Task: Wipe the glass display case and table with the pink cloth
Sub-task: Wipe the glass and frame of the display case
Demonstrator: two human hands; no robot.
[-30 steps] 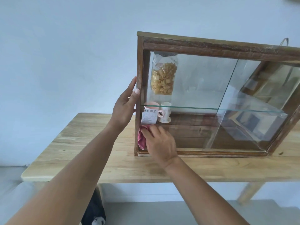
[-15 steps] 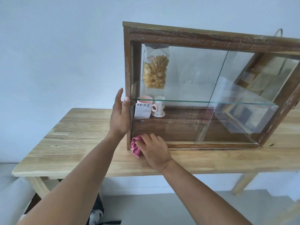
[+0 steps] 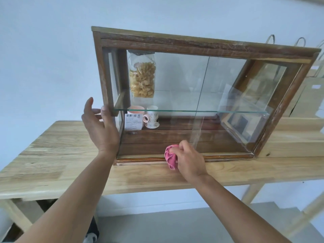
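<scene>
A wood-framed glass display case (image 3: pixel 201 44) stands on a light wooden table (image 3: pixel 57 155). My right hand (image 3: pixel 190 159) is bunched around the pink cloth (image 3: pixel 170 156) and presses it against the case's lower front rail, near the middle of the glass front. My left hand (image 3: pixel 100 125) rests flat with fingers spread against the case's left corner post, holding nothing. Inside the case are a glass shelf (image 3: pixel 192 112), a bag of pasta (image 3: pixel 142 74), a pink mug (image 3: pixel 135 114) and a white cup (image 3: pixel 152 119).
A labelled card (image 3: pixel 133 122) leans inside the case at lower left. Paper bags with handles (image 3: pixel 308 95) stand behind the case at the right. A blue-white wall is close behind. Grey floor and a table leg (image 3: pixel 252 192) show below the front edge.
My right hand has slid the pink cloth to the right along the case's bottom rail, from the left corner toward the middle. My left hand stays on the left post, slightly lower.
</scene>
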